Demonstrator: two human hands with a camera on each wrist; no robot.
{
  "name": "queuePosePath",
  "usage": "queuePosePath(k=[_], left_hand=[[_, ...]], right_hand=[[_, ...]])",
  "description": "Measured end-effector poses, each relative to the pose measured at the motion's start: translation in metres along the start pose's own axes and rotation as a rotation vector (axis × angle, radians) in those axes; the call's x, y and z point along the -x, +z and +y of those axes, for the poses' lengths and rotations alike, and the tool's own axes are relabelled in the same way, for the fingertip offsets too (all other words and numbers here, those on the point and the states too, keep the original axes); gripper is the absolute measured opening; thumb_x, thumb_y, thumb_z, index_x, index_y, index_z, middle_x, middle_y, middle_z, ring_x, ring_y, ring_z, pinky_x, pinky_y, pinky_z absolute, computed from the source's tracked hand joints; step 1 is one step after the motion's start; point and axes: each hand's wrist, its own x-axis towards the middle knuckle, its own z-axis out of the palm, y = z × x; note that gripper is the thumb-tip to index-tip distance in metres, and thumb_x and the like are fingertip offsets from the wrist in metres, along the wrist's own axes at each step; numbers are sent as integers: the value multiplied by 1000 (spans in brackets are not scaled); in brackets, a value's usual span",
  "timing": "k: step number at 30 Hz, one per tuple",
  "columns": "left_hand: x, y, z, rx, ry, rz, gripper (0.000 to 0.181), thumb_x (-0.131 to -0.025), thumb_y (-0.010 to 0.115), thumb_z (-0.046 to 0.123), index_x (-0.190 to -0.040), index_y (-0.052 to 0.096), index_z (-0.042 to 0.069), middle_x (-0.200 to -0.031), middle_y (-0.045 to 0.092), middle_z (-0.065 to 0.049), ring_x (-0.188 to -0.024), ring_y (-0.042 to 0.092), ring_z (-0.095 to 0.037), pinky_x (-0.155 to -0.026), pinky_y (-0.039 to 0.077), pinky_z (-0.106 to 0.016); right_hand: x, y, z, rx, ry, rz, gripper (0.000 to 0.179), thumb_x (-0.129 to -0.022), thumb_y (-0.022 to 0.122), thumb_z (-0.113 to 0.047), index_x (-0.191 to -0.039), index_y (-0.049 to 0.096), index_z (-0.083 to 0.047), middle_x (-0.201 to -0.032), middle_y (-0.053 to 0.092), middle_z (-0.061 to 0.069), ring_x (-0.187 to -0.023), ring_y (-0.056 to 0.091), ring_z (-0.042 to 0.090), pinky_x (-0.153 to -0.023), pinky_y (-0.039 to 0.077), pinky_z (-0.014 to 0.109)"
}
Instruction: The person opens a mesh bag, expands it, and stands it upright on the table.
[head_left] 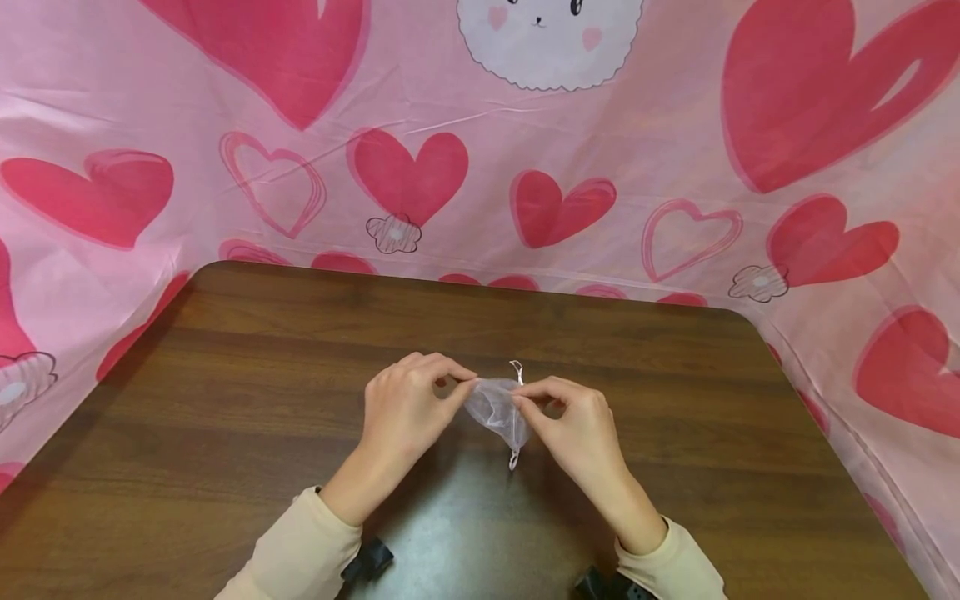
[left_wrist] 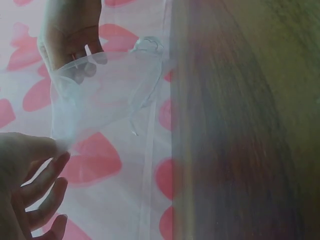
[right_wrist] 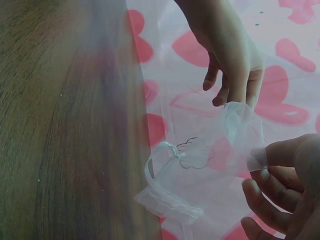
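Observation:
A small sheer white drawstring pouch [head_left: 491, 410] is held up between both hands above the table. My left hand [head_left: 408, 404] pinches its left edge between thumb and index finger. On the other side, my right hand [head_left: 581, 425] pinches the fabric near the cords the same way. White cord loops stick out at two ends of the pouch. Through the thin fabric [left_wrist: 107, 92] in the left wrist view, the backdrop shows, and I see nothing inside. In the right wrist view, a ribbon-like cord [right_wrist: 167, 192] hangs from the pouch [right_wrist: 220, 155].
A dark brown wooden table [head_left: 247, 400] lies beneath the hands. Behind it and along its sides hangs a pink cloth [head_left: 480, 167] printed with red hearts. Black devices [head_left: 367, 562] are strapped at the wrists, by the cream sleeves [head_left: 300, 546].

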Motion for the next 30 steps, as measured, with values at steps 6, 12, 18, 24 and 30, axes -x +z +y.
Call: queuePosePath(k=[6,12,18,24,30], left_hand=[[0,0,0,10,0,-12,14,-78,84,21,-85,78,31,-71,63,16,-65,55,-4,-54,41,-30],[0,0,2,30,35,-115,16,-80,82,25,-94,77,31,-75,66,16,-69,59,-4,-55,43,-30],[1,1,3,42,84,-185,17,-81,82,35,-97,77,32,-76,64,19,-67,54,0,-53,41,-25],[2,1,5,51,95,-187,15,-80,83,36,-93,77,32,-77,65,19,-68,55,1,-53,41,-24],[1,0,5,23,61,-153,10,-78,85,32,-84,76,33,-69,62,16,-63,56,-3,-52,41,-27]], right_hand=[[0,0,0,-7,3,6,14,-75,84,-3,-81,78,-14,-80,73,-8,-68,64,7,-66,54,37],[0,-1,-1,-32,7,-2,10,-78,84,-6,-83,77,-13,-79,72,-8,-67,61,5,-64,54,33],[-1,-2,0,-85,-21,-40,12,-80,81,-3,-89,78,-10,-82,70,-7,-68,59,6,-62,52,34],[-1,-1,0,-113,-81,-89,18,-81,77,5,-93,78,-8,-86,71,-4,-77,62,8,-66,51,30],[0,1,0,-81,-91,-83,16,-81,80,-3,-94,78,-12,-85,70,-10,-74,62,5,-65,50,27]])
